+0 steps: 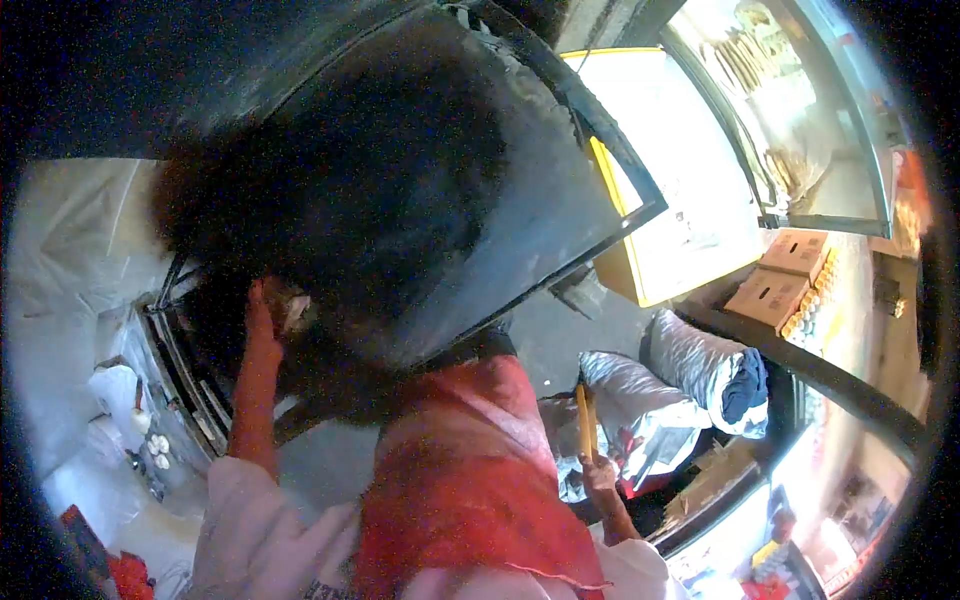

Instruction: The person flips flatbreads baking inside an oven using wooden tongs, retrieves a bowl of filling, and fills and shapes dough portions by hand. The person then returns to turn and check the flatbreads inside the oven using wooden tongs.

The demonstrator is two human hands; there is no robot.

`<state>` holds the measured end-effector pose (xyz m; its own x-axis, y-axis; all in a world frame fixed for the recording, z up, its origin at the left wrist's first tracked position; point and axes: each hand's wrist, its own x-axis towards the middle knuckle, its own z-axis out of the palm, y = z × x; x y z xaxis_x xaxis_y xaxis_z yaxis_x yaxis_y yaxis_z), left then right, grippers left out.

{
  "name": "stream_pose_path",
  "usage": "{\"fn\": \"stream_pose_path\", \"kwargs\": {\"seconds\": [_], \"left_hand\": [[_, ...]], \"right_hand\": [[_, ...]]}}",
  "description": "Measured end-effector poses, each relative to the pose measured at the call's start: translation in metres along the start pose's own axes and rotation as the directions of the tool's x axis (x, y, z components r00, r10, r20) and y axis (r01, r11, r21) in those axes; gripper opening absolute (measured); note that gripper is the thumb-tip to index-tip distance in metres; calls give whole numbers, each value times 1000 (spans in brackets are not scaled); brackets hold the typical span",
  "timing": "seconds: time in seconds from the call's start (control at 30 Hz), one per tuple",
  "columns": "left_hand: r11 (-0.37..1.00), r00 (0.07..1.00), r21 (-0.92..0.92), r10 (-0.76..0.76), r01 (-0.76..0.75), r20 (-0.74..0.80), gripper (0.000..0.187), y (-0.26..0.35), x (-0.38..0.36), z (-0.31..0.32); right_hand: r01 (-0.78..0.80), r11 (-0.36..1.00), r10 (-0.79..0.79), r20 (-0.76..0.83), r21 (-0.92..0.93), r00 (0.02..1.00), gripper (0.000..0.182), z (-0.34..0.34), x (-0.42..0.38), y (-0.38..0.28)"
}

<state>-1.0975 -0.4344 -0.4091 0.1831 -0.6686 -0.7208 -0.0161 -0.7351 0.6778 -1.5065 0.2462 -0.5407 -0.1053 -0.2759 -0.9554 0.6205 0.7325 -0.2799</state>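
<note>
My left hand (266, 318) is raised at the dark opening of a black, soot-covered box (330, 200). Its fingers are closed around a small pale object (297, 311) at the opening's edge; I cannot tell what it is. My right hand (600, 470) is low at the right and grips a yellow-orange stick-like handle (584, 418) that points upward. A red cloth (470, 480) hangs down my front between the two arms. My sleeves are pale pink.
A large dark panel (540, 190) stands open above the red cloth. Grey and white sacks (690, 365) with a blue cloth lie at the right. Cardboard boxes (780, 280) stand beyond a dark rail. White sheeting (70, 260) covers the left.
</note>
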Motion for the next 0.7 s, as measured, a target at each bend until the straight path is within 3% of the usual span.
{"fn": "stream_pose_path", "kwargs": {"seconds": [0.03, 0.1, 0.13, 0.17, 0.2, 0.23, 0.27, 0.3, 0.33, 0.4, 0.43, 0.47, 0.5, 0.53, 0.57, 0.6, 0.63, 0.7], "left_hand": [[1000, 1000, 1, 0, 0, -7, 67, 8, -16, 29], [970, 979, 145, 202, -195, -38, 69, 18, -44, 77], [973, 980, 139, 194, -185, -54, 69, 19, -46, 87], [973, 980, 119, 198, -196, -7, 70, 20, -46, 94], [974, 978, 93, 205, -208, 41, 71, 19, -47, 94], [976, 979, 72, 202, -203, 21, 71, 11, -49, 86], [964, 970, 115, 241, -240, 9, 71, 3, -48, 77], [946, 957, 152, 289, -285, 1, 72, 2, -47, 70], [947, 954, 125, 299, -294, -21, 72, 1, -55, 67], [929, 937, 214, 330, -302, -111, 72, -8, -77, 59], [806, 858, 330, 513, -492, 27, 64, -21, -72, 46], [791, 806, 277, 586, -545, -89, 50, -27, -104, 58], [665, 723, 382, 691, -642, 13, 41, -53, -107, 43], [733, 784, 288, 606, -616, 134, 39, -69, -124, 32], [645, 713, 309, 659, -699, 239, 37, -89, -141, 20], [619, 709, 348, 646, -704, 282, 36, -115, -154, 3], [541, 717, 489, 620, -685, 319, 37, -145, -165, -19], [621, 819, 560, 534, -548, 210, 36, -241, -176, -68]], "right_hand": [[-156, 984, 154, -26, -83, 988, 55, -30, 25, 28], [-207, 965, 202, -48, -160, 978, 58, -39, 19, 12], [-252, 940, 240, -80, -230, 968, 62, -44, 15, 2], [-196, 859, 164, -110, -473, 980, 66, -64, 30, 20], [-2, 988, -18, -126, -154, 992, 33, -28, 7, -34], [0, 983, -23, -121, -183, 992, 33, -19, 2, -63], [13, 833, -117, -153, -553, 981, 39, -13, 3, -86], [7, 551, -232, -145, -834, 962, 45, 2, 6, -116], [26, 409, -374, -141, -912, 916, 54, 42, -18, -160], [188, 484, -338, 16, -854, 941, 55, 69, -20, -206], [216, 433, -279, 98, -875, 955, 52, 62, 12, -206], [245, 380, -208, 175, -892, 962, 49, 54, 45, -203], [437, 381, -286, 346, -815, 894, 44, 103, 14, -231], [429, 869, -248, 533, -246, 809, 50, 152, -21, -258], [586, 652, -242, 599, -482, 763, 52, 136, 40, -231], [693, 345, -210, 667, -633, 715, 54, 120, 99, -208], [703, 308, -176, 687, -641, 705, 54, 148, 84, -221], [532, 283, 82, 573, -798, 816, 56, 261, 24, -255]]}}
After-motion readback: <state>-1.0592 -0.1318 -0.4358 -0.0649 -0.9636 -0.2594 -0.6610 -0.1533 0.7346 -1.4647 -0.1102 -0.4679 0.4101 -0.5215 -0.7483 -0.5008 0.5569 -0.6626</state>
